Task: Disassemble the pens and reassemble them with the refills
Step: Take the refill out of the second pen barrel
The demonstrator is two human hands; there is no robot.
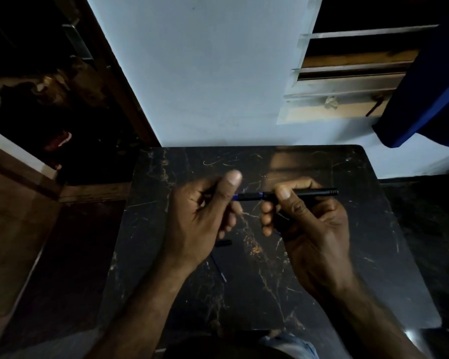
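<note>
Right hand (306, 229) pinching a black pen (296, 195) held sideways above the dark marble table (347, 255), left hand (202, 216) closed on its blue end, small black pen piece (223, 243) and thin blue refill (217, 268) lying on the table under the left hand

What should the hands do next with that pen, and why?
Probably the left hand and right hand should push and twist the black pen closed: a blue section still shows between them. A small black piece and a thin refill wait on the table.
</note>
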